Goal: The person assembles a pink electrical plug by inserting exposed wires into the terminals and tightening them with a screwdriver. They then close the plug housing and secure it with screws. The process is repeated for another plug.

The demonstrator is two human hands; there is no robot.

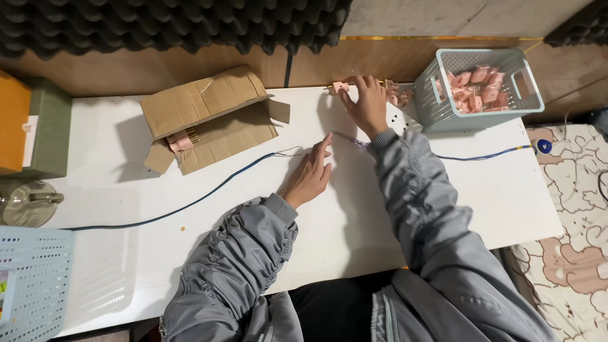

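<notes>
Two hands share your white surface point(126, 253): keep the left hand point(308, 175) flat, fingers open, pinning the blue cable point(190, 204) near its bared wires. Your right hand point(365, 104) pinches a small pink plug point(341, 87) at the far edge; hold it steady.

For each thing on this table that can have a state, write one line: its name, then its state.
cardboard box: flaps open, lying on its side
light blue basket: upright, partly filled with pink parts
blue cable: slack across the table
left hand: flat on table
right hand: fingers on a pink part
</notes>
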